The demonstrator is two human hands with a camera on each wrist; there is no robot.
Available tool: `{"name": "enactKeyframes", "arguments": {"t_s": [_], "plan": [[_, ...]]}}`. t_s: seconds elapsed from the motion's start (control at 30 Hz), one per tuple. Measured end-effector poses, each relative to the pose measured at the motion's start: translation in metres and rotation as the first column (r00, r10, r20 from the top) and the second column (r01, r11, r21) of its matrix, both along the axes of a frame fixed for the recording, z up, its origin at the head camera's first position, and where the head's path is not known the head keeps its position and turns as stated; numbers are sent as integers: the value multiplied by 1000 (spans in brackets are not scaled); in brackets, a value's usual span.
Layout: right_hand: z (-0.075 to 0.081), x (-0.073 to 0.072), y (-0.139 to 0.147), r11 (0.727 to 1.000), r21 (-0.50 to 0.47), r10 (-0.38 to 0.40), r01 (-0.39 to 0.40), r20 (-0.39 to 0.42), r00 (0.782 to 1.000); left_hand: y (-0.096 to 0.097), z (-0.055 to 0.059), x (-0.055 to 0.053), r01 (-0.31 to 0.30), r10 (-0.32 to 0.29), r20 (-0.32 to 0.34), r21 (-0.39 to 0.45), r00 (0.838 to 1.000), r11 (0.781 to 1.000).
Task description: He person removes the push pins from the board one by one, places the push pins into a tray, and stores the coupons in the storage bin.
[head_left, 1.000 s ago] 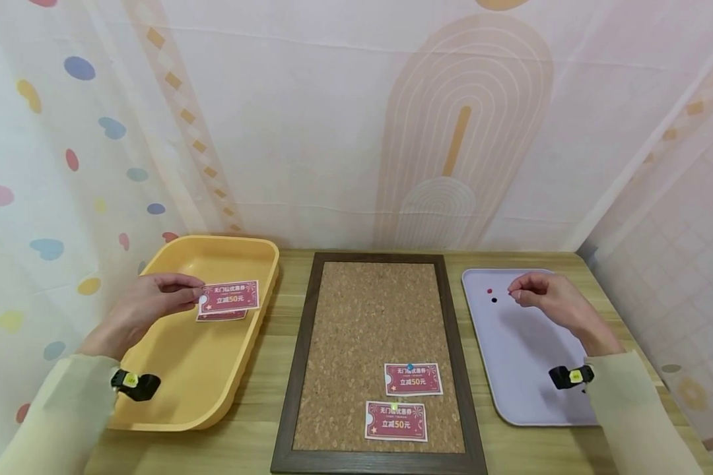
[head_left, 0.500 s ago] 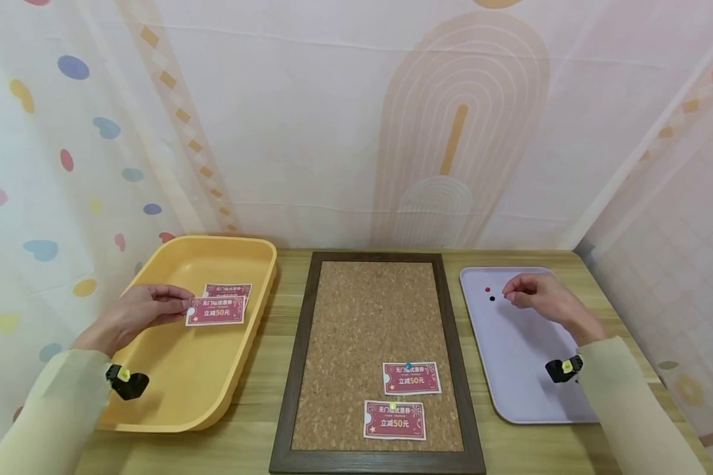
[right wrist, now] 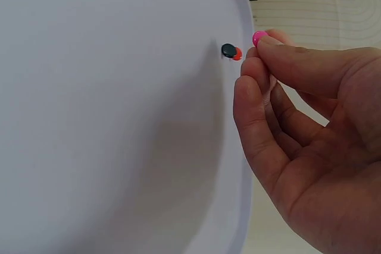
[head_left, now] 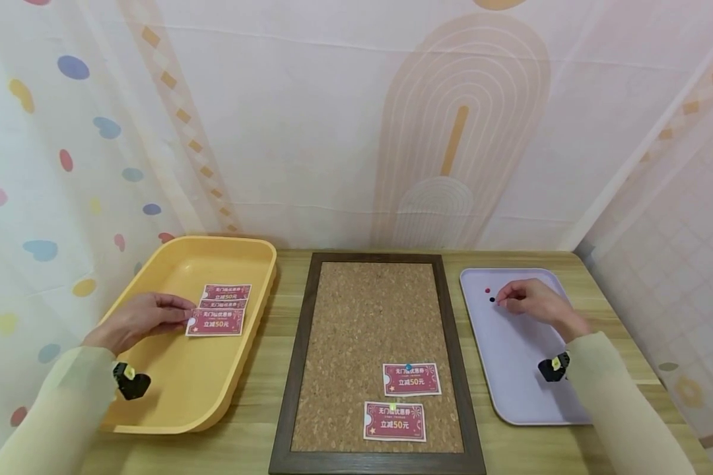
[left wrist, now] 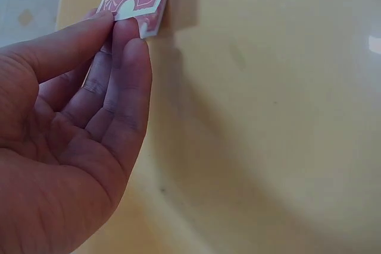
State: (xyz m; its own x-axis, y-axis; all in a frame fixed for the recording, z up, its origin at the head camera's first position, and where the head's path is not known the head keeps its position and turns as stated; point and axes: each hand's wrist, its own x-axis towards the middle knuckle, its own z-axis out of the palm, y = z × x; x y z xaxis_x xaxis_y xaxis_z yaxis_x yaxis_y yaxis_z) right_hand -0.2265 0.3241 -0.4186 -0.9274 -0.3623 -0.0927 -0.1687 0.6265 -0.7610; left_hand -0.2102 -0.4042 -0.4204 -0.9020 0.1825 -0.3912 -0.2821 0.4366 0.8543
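My left hand (head_left: 145, 318) pinches the left edge of a red-and-white coupon (head_left: 215, 323) over the yellow tray (head_left: 214, 422). Behind it, other matching coupons (head_left: 227, 291) overlap in the tray. In the left wrist view, the thumb and fingertips meet at the coupon's corner. Above the pale purple tray (head_left: 535, 409), my right hand (head_left: 537, 302) pinches a pink thumbtack (right wrist: 259, 38) between thumb and forefinger. Close by on that tray lie a black thumbtack (right wrist: 228, 50) and a red thumbtack (right wrist: 237, 55).
Between the trays lies a dark-framed cork board (head_left: 374, 330). Two coupons are fixed to its lower right, the upper (head_left: 412, 380) by a blue tack and the lower (head_left: 395, 423) by a yellow-green one. A patterned curtain (head_left: 309, 132) hangs behind the wooden table (head_left: 255, 396).
The left hand has drawn its coupon nearer and lower, uncovering more of the coupons behind. My right hand has shifted slightly left, closer to the black thumbtack.
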Motion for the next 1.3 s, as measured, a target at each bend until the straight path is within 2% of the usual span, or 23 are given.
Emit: {"name": "enactKeyframes", "arguments": {"t_s": [0.2, 0.43, 0.67, 0.8, 0.93, 1.0, 1.1, 1.2, 1.3], "plan": [[-4, -4, 0, 1000, 26, -9, 8, 19, 1000, -3, -9, -1, 6, -6, 3, 0, 1000, 1000], [-9, -1, 0, 1000, 28, -14, 12, 58, 998, -9, -19, 5, 5, -5, 13, -25, 1000, 1000], [-10, -2, -1, 999, 21, -43, 42, 73, 996, -9, -18, 1, 19, -23, -33, -104, 999, 994], [-12, -4, -1, 999, 13, -40, 39, 68, 997, -11, -15, -1, 20, -26, -54, -119, 998, 993], [-14, -5, -3, 999, 14, -42, 41, 53, 998, -15, -11, 2, -6, -4, -78, -120, 997, 993], [-14, -5, -4, 998, 31, -50, 49, 39, 998, -16, -7, 4, -38, 27, -95, -112, 995, 993], [-12, -4, -3, 995, 74, -68, 67, 11, 998, -11, 2, 5, -76, 61, -149, -99, 987, 992], [-7, -1, -2, 992, 95, -80, 81, -23, 997, 0, 15, 8, -116, 86, -245, -110, 966, 987], [0, 2, -1, 995, 60, -72, 75, -57, 996, 20, 31, 14, -147, 83, -352, -160, 932, 976]]}}
